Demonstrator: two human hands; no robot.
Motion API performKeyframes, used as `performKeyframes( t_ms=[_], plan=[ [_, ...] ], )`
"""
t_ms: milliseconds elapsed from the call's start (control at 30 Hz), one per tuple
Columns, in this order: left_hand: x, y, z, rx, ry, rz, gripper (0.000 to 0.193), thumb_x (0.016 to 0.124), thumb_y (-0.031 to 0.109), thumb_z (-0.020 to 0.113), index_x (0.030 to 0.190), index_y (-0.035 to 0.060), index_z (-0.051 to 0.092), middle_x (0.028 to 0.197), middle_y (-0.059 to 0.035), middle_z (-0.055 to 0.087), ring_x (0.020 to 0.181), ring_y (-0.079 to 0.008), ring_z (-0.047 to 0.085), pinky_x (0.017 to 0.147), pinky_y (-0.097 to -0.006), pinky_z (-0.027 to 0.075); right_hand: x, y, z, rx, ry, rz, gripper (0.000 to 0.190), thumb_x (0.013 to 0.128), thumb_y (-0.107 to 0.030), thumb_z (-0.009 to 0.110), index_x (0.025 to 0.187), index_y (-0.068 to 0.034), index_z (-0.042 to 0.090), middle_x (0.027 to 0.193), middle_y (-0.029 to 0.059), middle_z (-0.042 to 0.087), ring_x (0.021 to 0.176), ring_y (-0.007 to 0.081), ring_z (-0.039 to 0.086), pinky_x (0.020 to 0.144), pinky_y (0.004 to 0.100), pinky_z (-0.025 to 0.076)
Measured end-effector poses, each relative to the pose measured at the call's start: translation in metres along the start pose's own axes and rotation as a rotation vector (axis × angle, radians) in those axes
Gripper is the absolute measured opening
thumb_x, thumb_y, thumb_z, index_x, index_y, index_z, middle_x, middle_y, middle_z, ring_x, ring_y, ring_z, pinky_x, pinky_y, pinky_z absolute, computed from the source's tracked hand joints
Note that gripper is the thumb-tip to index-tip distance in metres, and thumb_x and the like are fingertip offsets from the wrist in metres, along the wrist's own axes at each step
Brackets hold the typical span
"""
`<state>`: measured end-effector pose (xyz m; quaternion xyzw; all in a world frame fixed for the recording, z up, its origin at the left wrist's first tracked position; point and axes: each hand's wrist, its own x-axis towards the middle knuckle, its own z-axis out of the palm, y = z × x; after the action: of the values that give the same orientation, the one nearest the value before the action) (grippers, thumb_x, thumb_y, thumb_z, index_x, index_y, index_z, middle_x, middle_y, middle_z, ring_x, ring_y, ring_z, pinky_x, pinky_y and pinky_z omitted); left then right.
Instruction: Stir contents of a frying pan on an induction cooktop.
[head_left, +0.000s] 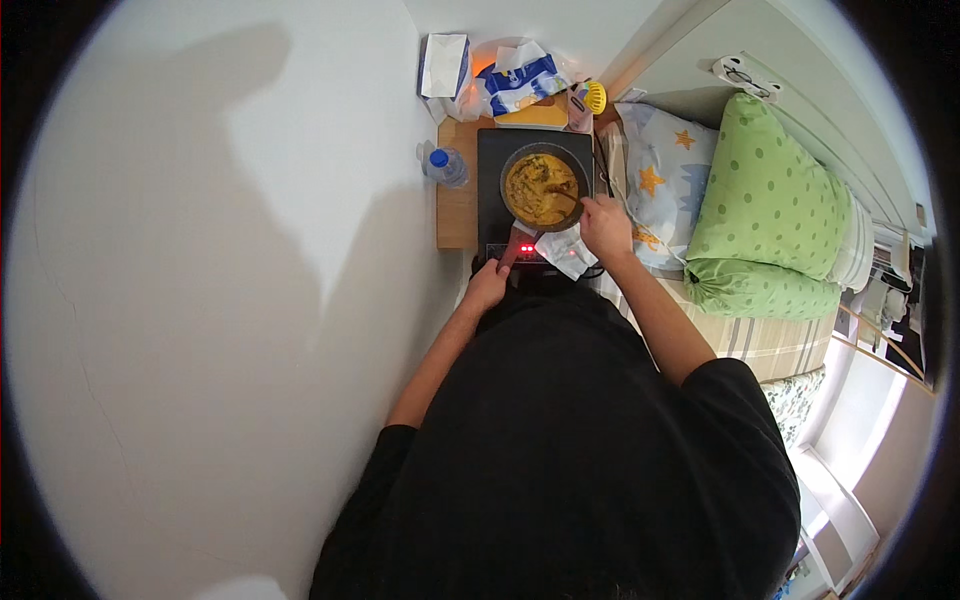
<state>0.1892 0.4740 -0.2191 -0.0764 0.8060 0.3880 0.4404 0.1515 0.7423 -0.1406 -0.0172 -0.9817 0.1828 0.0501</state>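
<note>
A dark pan (505, 196) holding yellow-brown food in sauce (536, 187) sits on a black electric cooktop (491, 161) with red lights on its front panel. My left hand (489, 283) is closed around the pan's reddish-brown handle (513, 249). At the pan's right rim, my right hand (606, 227) grips a brown spoon or spatula (564, 193), whose far end rests in the food. A crumpled white packet or tissue (568, 253) lies on the cooktop's front edge, between my hands.
A blue-capped plastic bottle (448, 167) stands left on the wooden table (457, 225). Behind the cooktop are a white box (445, 66), blue-and-white packaging (521, 82) and a yellow item (532, 116). Right lies a bed with green pillows (769, 187); a wall (187, 300) is left.
</note>
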Motion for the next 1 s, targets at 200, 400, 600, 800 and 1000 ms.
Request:
performKeyframes(
  t_ms=[200,400,600,800,1000],
  plan=[
    [0.003,-0.005,0.004,-0.011,0.005,0.005,0.039,0.1,0.032,0.047,0.12,-0.0009,0.054,0.119,-0.0285,0.061,0.115,-0.046,0.056,0.097,-0.0498,0.044,-0.002,-0.014,-0.001,-0.017,-0.151,-0.096,0.016,0.079,-0.009,0.061,0.092,-0.004,0.068,0.086,0.015,0.063,0.087,0.0346,0.063,0.076,0.0448,0.054],
    [0.004,-0.003,0.003,-0.04,0.014,0.022,0.038,0.1,0.032,0.048,0.116,-0.0014,0.055,0.114,-0.0287,0.062,0.111,-0.0462,0.058,0.094,-0.0508,0.045,0.006,-0.009,0.011,0.006,-0.064,-0.054,0.016,0.079,-0.011,0.062,0.091,-0.004,0.068,0.086,0.0152,0.063,0.086,0.0343,0.063,0.078,0.0452,0.053],
    [-0.007,0.007,-0.003,-0.016,0.002,0.013,0.038,0.1,0.032,0.047,0.117,-0.0017,0.055,0.114,-0.0293,0.062,0.112,-0.0466,0.057,0.094,-0.0506,0.045,0.002,-0.013,-0.013,-0.039,-0.14,0.014,0.015,0.08,-0.011,0.062,0.092,-0.005,0.068,0.088,0.0149,0.063,0.087,0.0342,0.063,0.079,0.0452,0.053],
    [0.007,-0.01,0.003,-0.013,-0.015,0.02,0.038,0.1,0.031,0.047,0.117,-0.002,0.055,0.116,-0.0291,0.061,0.113,-0.0465,0.057,0.095,-0.0502,0.045,0.002,-0.017,0.002,-0.006,-0.109,-0.089,0.017,0.079,-0.01,0.061,0.094,-0.005,0.068,0.088,0.015,0.063,0.087,0.0339,0.063,0.076,0.0455,0.053],
    [0.005,-0.003,0.002,-0.028,-0.008,-0.006,0.039,0.1,0.032,0.047,0.118,-0.002,0.054,0.118,-0.0285,0.061,0.114,-0.0461,0.056,0.096,-0.0499,0.044,0.008,-0.01,-0.005,-0.083,-0.133,-0.041,0.019,0.078,-0.01,0.062,0.096,-0.004,0.067,0.089,0.0145,0.063,0.088,0.0334,0.063,0.076,0.0445,0.054]
  ],
)
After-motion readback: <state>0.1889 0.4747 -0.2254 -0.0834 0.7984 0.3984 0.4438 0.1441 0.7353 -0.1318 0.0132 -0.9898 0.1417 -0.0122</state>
